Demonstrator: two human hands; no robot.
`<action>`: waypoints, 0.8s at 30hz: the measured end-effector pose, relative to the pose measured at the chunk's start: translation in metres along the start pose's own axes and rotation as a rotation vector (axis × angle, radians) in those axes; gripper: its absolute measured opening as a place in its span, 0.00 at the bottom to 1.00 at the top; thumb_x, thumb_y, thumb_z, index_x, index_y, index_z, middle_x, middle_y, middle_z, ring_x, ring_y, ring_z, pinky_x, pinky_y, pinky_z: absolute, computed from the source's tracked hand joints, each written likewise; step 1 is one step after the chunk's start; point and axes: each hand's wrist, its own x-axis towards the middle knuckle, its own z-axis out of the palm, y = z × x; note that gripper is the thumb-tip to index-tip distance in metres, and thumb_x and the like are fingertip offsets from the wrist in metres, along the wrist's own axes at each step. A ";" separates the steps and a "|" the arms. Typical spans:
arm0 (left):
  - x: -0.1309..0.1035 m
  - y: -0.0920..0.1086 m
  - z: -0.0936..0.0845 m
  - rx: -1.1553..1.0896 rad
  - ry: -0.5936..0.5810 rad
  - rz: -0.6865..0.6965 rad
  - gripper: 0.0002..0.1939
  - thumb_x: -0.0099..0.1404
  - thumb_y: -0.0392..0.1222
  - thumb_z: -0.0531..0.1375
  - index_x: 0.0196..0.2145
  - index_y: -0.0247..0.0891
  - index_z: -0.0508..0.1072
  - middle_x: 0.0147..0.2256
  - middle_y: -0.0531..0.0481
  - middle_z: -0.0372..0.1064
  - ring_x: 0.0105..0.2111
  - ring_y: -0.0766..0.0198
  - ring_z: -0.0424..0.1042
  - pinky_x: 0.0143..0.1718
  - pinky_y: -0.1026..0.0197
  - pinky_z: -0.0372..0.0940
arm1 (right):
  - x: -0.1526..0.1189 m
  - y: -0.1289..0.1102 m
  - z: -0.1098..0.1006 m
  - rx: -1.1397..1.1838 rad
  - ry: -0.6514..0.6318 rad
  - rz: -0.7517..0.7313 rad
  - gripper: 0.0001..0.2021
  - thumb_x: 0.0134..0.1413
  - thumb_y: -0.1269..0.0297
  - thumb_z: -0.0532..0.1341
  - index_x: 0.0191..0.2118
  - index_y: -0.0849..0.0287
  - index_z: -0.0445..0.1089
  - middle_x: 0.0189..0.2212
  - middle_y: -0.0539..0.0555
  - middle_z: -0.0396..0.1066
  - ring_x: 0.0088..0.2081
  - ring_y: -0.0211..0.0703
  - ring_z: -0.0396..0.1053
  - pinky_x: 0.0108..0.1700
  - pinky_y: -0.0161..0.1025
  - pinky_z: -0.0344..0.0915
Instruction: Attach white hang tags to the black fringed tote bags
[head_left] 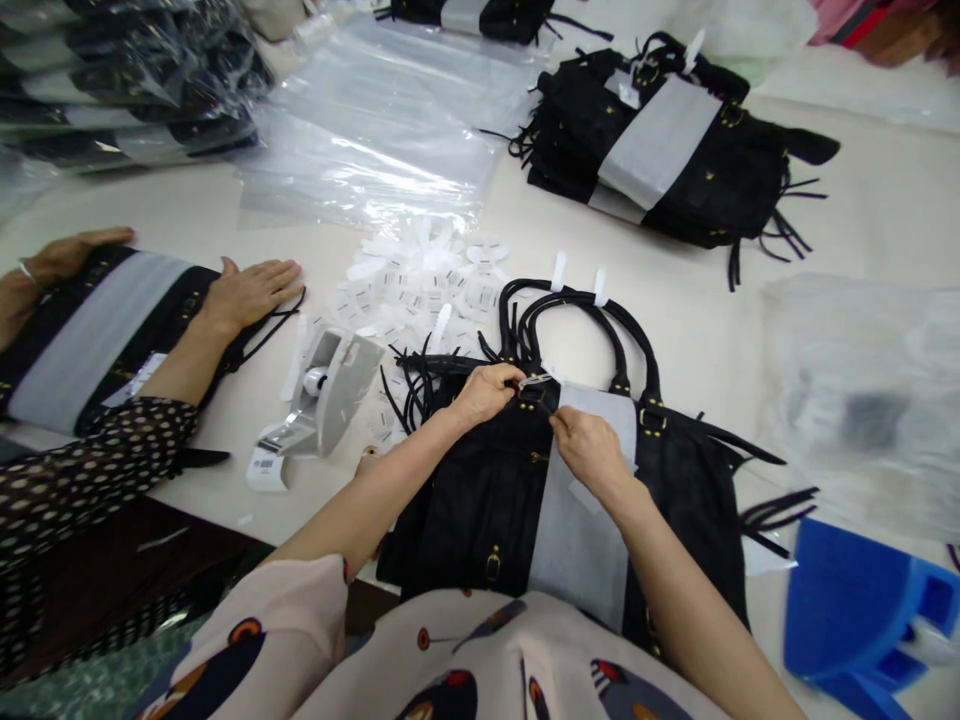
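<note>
A black handbag [480,500] with brass buckles lies in front of me, a grey band [577,530] wrapped around its middle. Its looped handles [637,340] stretch away from me and carry white tags [601,287]. My left hand [487,393] is closed in a pinch beside the left handle's buckle, where a small silvery-white piece [536,380] shows at its fingertips; I cannot make out what it is. My right hand [590,447] is closed over the grey band's upper part, its fingertips pinching what looks like a short black strap by the same buckle.
Loose white tags [420,285] lie beyond the bag. A tape dispenser [330,390] stands to its left, a blue one [847,600] at right. A co-worker's hands [244,295] press another banded bag [97,330]. Stacked bags [675,160] and clear plastic sleeves [375,120] lie farther back.
</note>
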 end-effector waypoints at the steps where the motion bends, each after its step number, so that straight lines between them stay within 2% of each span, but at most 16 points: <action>1: 0.000 0.000 0.000 0.006 0.008 0.014 0.16 0.49 0.27 0.53 0.34 0.38 0.74 0.33 0.54 0.72 0.33 0.68 0.68 0.36 0.68 0.62 | 0.000 0.003 0.000 0.018 -0.014 -0.001 0.15 0.59 0.62 0.47 0.35 0.60 0.68 0.29 0.57 0.72 0.32 0.44 0.69 0.30 0.36 0.53; 5: 0.002 -0.002 0.002 0.056 0.003 0.024 0.14 0.50 0.28 0.54 0.34 0.37 0.73 0.32 0.54 0.72 0.32 0.68 0.68 0.35 0.69 0.62 | 0.004 0.006 0.002 0.108 -0.021 -0.027 0.14 0.58 0.62 0.47 0.35 0.59 0.69 0.29 0.55 0.72 0.33 0.42 0.68 0.32 0.35 0.53; 9: 0.003 -0.002 0.001 0.241 -0.032 0.032 0.12 0.53 0.31 0.53 0.34 0.39 0.72 0.33 0.53 0.71 0.34 0.66 0.69 0.36 0.67 0.61 | 0.010 -0.002 0.007 0.173 -0.015 -0.063 0.13 0.59 0.63 0.47 0.36 0.58 0.68 0.31 0.54 0.72 0.35 0.41 0.68 0.33 0.34 0.54; 12: -0.003 -0.001 -0.002 0.409 -0.038 -0.021 0.13 0.56 0.32 0.52 0.37 0.41 0.71 0.36 0.51 0.71 0.37 0.63 0.69 0.39 0.64 0.60 | 0.007 -0.004 0.007 0.090 0.019 -0.113 0.11 0.57 0.64 0.50 0.39 0.58 0.68 0.32 0.55 0.72 0.34 0.43 0.68 0.36 0.36 0.54; 16: -0.024 0.003 -0.006 0.536 0.015 -0.118 0.16 0.57 0.33 0.52 0.43 0.42 0.67 0.35 0.50 0.71 0.37 0.60 0.69 0.38 0.62 0.60 | -0.005 0.008 0.005 -0.003 0.079 -0.206 0.11 0.52 0.68 0.54 0.41 0.60 0.68 0.30 0.56 0.72 0.37 0.46 0.67 0.44 0.43 0.52; 18: -0.036 0.005 -0.006 0.583 0.018 -0.104 0.14 0.58 0.32 0.51 0.41 0.42 0.68 0.34 0.50 0.71 0.35 0.60 0.69 0.35 0.62 0.59 | -0.009 0.018 0.008 0.093 0.076 -0.184 0.12 0.50 0.69 0.55 0.43 0.60 0.68 0.30 0.53 0.72 0.36 0.44 0.67 0.44 0.42 0.53; 22: -0.049 0.010 -0.003 0.652 -0.034 -0.031 0.11 0.58 0.33 0.51 0.34 0.43 0.71 0.32 0.51 0.70 0.34 0.62 0.69 0.33 0.63 0.59 | -0.012 0.035 0.021 0.425 0.047 -0.084 0.14 0.47 0.69 0.57 0.43 0.60 0.67 0.33 0.51 0.71 0.34 0.39 0.67 0.39 0.36 0.58; 24: -0.048 0.011 -0.001 0.615 -0.075 0.000 0.10 0.57 0.34 0.53 0.31 0.43 0.72 0.30 0.51 0.70 0.34 0.62 0.68 0.34 0.63 0.59 | -0.015 0.039 0.025 0.480 0.123 -0.090 0.13 0.47 0.70 0.57 0.41 0.61 0.67 0.34 0.52 0.70 0.35 0.39 0.66 0.39 0.35 0.60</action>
